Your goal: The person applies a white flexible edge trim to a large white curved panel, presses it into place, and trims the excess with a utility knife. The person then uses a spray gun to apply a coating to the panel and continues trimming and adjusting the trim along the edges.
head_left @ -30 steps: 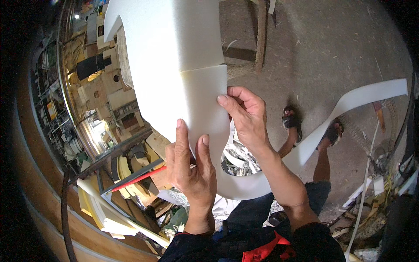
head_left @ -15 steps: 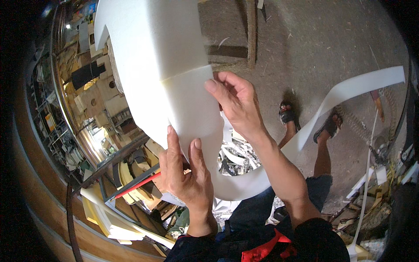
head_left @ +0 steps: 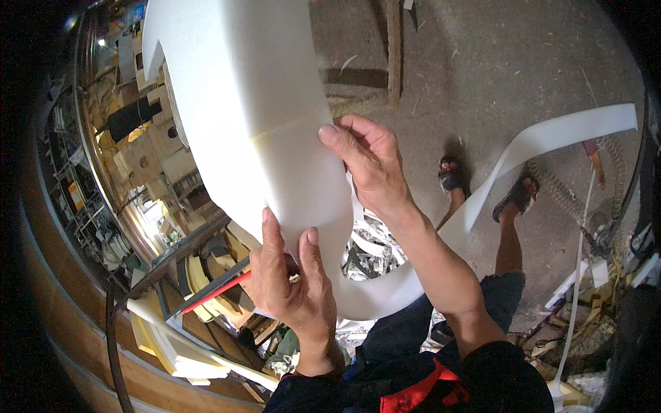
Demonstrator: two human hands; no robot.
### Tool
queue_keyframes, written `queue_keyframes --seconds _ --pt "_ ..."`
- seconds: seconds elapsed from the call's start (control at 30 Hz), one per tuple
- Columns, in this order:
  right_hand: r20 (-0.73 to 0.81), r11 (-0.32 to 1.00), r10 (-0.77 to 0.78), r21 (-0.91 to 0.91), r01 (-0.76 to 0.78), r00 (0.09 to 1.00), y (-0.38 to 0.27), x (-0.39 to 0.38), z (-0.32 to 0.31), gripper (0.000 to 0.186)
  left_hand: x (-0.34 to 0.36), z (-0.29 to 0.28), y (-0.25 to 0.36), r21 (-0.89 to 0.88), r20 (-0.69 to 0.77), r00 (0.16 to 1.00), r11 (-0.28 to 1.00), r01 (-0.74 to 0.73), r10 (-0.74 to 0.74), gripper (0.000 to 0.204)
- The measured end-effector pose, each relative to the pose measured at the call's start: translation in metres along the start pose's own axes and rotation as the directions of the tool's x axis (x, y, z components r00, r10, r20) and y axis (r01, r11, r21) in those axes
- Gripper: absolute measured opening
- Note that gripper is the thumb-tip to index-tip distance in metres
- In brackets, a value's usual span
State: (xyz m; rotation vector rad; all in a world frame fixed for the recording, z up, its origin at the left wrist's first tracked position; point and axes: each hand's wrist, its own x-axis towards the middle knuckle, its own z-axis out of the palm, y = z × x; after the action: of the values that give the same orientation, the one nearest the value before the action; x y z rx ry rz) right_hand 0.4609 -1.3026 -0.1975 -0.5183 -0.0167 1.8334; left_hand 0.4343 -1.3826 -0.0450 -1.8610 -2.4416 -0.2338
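My right hand [head_left: 361, 148] pinches the edge of a white foam piece [head_left: 296, 168] between thumb and bent fingers, near its yellowish seam [head_left: 286, 129]; my left hand [head_left: 292, 279] sets a parted thumb and forefinger against its lower part, though I cannot tell whether it grips. The piece stretches out before me, a long white strip [head_left: 544, 131] curving rightward over the grey floor [head_left: 509, 62]

Foam seam [head_left: 286, 129]: step at its right end now looks pretty much flush
Right hand [head_left: 375, 165]: thumb's closer to that seam
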Motion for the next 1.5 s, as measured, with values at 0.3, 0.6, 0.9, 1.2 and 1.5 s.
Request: queue_keyframes --seconds 0.3,0.6,0.9,1.2,1.5 --pt "-0.022 0.998 -0.058 -0.001 0.058 0.998 0.001 0.002 0.007 0.026 0.0 0.005 0.006 -0.08 -0.058 0.998 0.997 0.021 -0.026 0.049" --pt "-0.089 0.992 -0.124 -0.035 0.121 0.988 0.0 0.001 0.015 0.023 0.008 0.002 0.012 0.012 -0.072 0.979 0.982 -0.19 0.19 0.059" --pt "-0.156 0.828 -0.353 -0.511 0.23 0.923 0.008 -0.004 0.012 0.025 0.004 0.008 0.002 -0.087 -0.126 0.981 0.984 -0.158 0.146 0.053" --pt "0.58 0.294 -0.549 -0.539 0.789 0.601 -0.002 -0.031 0.011 0.091 0.002 0.0 -0.001 -0.191 -0.112 0.994 0.982 -0.004 -0.018 0.047" --pt "0.695 0.463 -0.33 -0.471 0.751 0.639 0.006 -0.024 0.01 0.115 0.004 -0.002 -0.008 -0.157 -0.113 0.957 0.947 -0.282 0.266 0.041"
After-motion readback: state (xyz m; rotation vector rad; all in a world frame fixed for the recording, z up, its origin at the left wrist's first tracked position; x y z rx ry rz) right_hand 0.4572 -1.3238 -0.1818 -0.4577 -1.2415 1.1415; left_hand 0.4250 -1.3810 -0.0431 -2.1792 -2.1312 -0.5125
